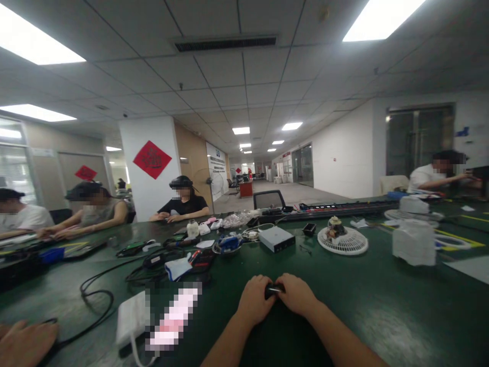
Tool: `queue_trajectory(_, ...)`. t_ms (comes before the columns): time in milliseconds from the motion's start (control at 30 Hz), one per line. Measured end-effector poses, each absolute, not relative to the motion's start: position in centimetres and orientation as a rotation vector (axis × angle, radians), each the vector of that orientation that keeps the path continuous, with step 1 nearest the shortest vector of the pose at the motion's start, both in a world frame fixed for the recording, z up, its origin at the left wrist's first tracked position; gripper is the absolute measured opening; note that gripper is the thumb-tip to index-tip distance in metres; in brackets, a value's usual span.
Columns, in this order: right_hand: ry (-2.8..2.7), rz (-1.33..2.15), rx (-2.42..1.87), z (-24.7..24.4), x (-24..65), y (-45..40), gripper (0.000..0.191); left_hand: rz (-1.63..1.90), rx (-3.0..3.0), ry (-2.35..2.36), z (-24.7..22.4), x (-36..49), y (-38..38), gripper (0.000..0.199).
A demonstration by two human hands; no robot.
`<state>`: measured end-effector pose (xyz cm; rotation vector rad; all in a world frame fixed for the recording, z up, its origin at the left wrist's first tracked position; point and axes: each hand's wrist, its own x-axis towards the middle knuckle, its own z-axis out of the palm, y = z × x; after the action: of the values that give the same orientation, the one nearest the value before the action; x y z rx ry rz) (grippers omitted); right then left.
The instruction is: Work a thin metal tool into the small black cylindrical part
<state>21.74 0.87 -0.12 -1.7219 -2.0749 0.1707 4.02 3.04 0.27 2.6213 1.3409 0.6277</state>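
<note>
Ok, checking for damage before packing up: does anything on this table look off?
Yes: the white fan guard lies flat on the table with what looks like a bare motor on it, as if the fan were taken apart.

left hand point(254, 302) | right hand point(297, 294) | both curled inward, meeting, backs up

A small glossy black object point(274, 291) sits pinched between the left hand point(254, 300) and right hand point(296, 294); its shape is mostly hidden.
</note>
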Motion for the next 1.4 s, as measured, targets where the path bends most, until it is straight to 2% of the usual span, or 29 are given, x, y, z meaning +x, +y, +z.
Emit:
queue_trajectory(233,-1.996,0.314,-1.765,0.3,22.3,1.3,0.018,0.630,2.657,1.346,-0.1,4.0,3.6,0.033)
queue_trajectory(433,-1.973,0.266,-1.733,-0.2,22.6,1.5,0.019,0.586,2.742,1.375,-0.2,4.2,3.4,0.029)
queue_trajectory(733,-1.945,0.185,-1.587,0.5,22.0,1.2,0.012,0.461,2.740,1.365,-0.5,4.2,3.6,0.042)
queue_trajectory(833,-1.964,0.162,-1.568,0.5,21.8,1.1,0.019,0.460,2.701,1.421,-0.7,4.2,3.8,0.038)
queue_trajectory(1200,-1.969,0.212,-1.463,0.0,22.0,1.5,0.016,0.722,2.617,1.516,-0.4,4.4,4.0,0.025)
queue_trajectory(1333,-1.967,0.214,-1.469,0.2,22.2,1.3,0.026,0.785,2.625,1.531,-0.1,4.3,4.0,0.023)
queue_trajectory(1400,-1.989,0.206,-1.498,0.3,22.4,1.5,0.020,0.809,2.622,1.530,-0.1,4.3,4.1,0.023)
